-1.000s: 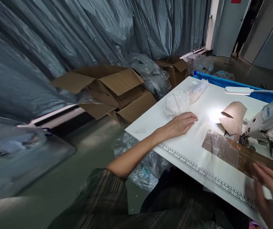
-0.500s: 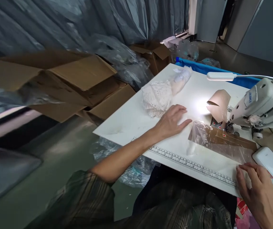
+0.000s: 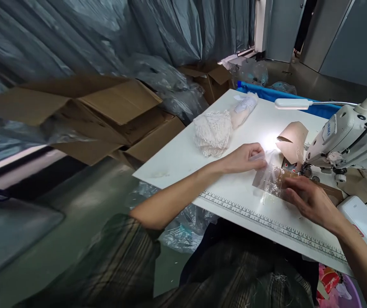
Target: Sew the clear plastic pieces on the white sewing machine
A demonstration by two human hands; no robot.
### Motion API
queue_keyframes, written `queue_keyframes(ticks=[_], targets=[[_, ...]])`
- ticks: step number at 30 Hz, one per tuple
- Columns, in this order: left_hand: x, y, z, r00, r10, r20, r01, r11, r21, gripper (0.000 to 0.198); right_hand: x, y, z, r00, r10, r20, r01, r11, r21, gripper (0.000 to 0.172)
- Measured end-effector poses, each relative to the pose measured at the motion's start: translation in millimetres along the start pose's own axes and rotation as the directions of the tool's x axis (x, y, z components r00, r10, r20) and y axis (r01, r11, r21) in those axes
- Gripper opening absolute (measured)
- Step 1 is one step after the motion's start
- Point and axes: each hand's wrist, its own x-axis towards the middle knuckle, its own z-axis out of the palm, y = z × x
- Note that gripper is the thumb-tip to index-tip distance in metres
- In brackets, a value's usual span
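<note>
My left hand (image 3: 245, 158) is closed, its thumb and fingers pinching a thin, see-through whitish piece (image 3: 269, 164) that I cannot tell as fabric or film. Below and right of it, a shiny clear sheet lies over a brown plate (image 3: 263, 179) on the white sewing table (image 3: 177, 164). My right hand (image 3: 313, 201) reaches over that plate, thumb and fingers apart, fingertips slightly blurred, with no held thing visible. The sewing machine (image 3: 333, 137) stands just beyond my right hand, its needle area close to the fingers. A beige pattern piece (image 3: 294, 139) lies left of the machine head.
White lace (image 3: 213, 132) and a wrapped roll (image 3: 244, 109) lie at the table's far left. A lit lamp (image 3: 294, 104) hangs over the table. A white device (image 3: 361, 222) sits at right. A printed ruler (image 3: 253, 214) runs along the front edge. Open cartons (image 3: 119, 100) stand at left.
My left hand has moved slightly right and closed on the see-through piece, which is lifted and bunched. My right hand has moved up and left from the table's front edge onto the plate.
</note>
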Motion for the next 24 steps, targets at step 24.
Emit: queue_keyframes(ticks=[24], targets=[[-11.9,7.4,0.8,0.980,-0.169,0.109,0.199,0.885,-0.421,0.059,25.2,2.0,36.2,0.929,0.360,-0.084,-0.296,0.860,0.416,0.045]])
